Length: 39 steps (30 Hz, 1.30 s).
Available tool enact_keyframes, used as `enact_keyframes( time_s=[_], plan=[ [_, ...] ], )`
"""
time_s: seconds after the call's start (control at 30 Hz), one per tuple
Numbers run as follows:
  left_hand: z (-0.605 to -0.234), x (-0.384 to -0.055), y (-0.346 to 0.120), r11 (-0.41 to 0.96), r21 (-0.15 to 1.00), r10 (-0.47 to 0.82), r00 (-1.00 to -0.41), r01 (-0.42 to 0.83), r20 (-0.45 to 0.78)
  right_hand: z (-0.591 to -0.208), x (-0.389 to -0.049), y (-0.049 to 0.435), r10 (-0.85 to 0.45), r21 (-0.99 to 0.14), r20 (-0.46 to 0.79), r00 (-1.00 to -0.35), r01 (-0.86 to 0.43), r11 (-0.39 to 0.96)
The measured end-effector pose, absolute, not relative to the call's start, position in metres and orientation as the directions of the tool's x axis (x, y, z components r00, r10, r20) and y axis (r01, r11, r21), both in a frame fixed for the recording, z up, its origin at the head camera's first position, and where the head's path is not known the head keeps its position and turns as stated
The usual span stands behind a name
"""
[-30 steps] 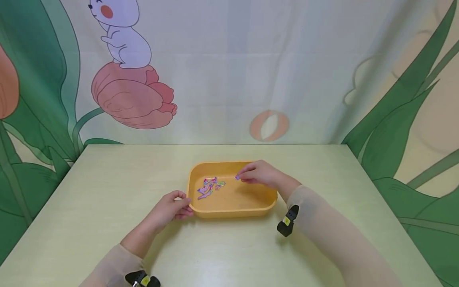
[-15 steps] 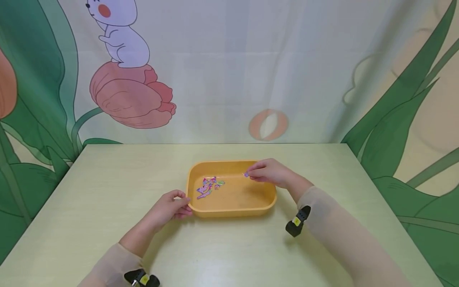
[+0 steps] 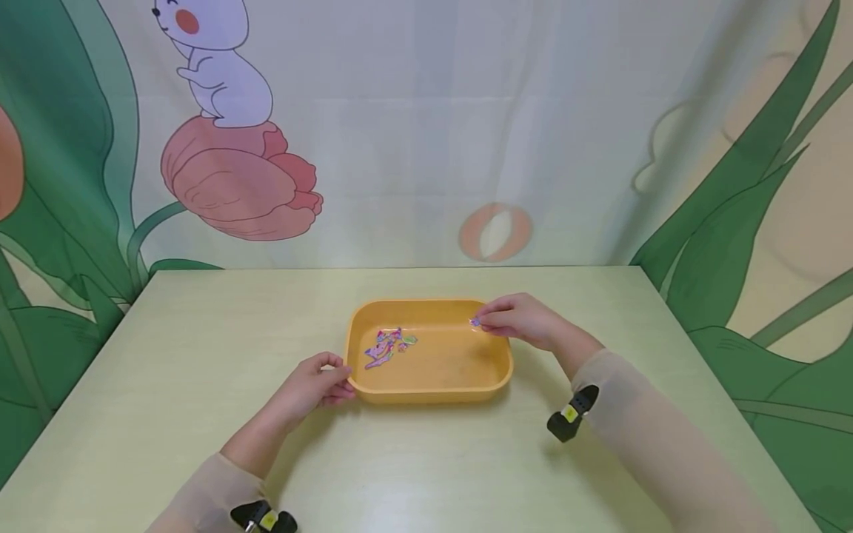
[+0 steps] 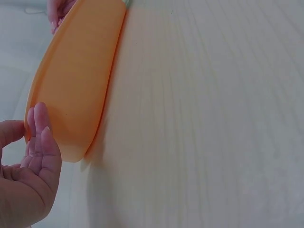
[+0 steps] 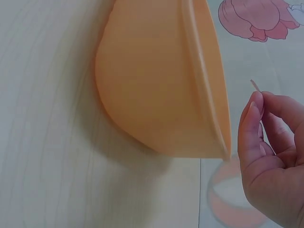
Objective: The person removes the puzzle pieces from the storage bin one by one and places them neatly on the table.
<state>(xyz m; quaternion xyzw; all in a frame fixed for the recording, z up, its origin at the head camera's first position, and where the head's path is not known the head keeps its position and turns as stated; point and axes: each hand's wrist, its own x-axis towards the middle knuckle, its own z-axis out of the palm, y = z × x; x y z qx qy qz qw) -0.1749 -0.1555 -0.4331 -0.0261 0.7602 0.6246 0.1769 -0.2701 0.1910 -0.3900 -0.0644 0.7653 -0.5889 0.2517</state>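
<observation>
A yellow-orange plastic tray (image 3: 426, 396) sits on the table. My left hand (image 3: 321, 381) holds its near left corner; in the left wrist view the thumb is at the rim and the fingers (image 4: 42, 114) lie against the outer wall. Between thumb and forefinger, my right hand (image 3: 523, 320) pinches a small, flat purple-blue piece (image 3: 474, 322) over the tray's far right part. Seen edge-on in the right wrist view, that piece (image 5: 255, 85) is thin. Several colourful flat pieces (image 3: 383, 348), pink, purple and green, lie in a loose cluster on the tray's left side.
The pale wooden table (image 3: 426, 474) runs back to a hanging cloth (image 3: 400, 148) printed with a white animal, a tulip and green leaves. A black wrist camera (image 3: 573, 414) is strapped on the right sleeve, another (image 3: 263, 517) on the left.
My right hand has moved right across the tray, toward its far right corner, with the small purple-blue piece still pinched. The left hand, the tray and the cluster of pieces have stayed put.
</observation>
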Motion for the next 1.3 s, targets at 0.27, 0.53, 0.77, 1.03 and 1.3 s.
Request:
enact_keyframes(
  time_s=[0.27, 0.53, 0.77, 1.03, 1.3],
  plan=[
    [-0.434, -0.174, -0.155, 0.228, 0.940, 0.186, -0.937, -0.253, -0.297, -0.390, -0.269, 0.208, -0.379, -0.932, -0.312, -0.871, 0.204, 0.299],
    [-0.437, -0.175, -0.157, 0.188, 0.948, 0.190, -0.937, -0.257, -0.292, -0.390, -0.269, 0.223, -0.346, -0.914, -0.334, -0.877, 0.211, 0.347],
    [-0.436, -0.175, -0.156, 0.190, 0.948, 0.187, -0.938, -0.256, -0.291, -0.392, -0.267, 0.236, -0.290, -0.894, -0.357, -0.888, 0.235, 0.381],
    [-0.437, -0.174, -0.156, 0.195, 0.947, 0.187, -0.938, -0.257, -0.293, -0.398, -0.269, 0.250, -0.277, -0.891, -0.357, -0.892, 0.236, 0.389],
    [-0.438, -0.175, -0.157, 0.189, 0.947, 0.188, -0.937, -0.259, -0.294, -0.412, -0.273, 0.269, -0.275, -0.904, -0.342, -0.898, 0.235, 0.357]
  ],
)
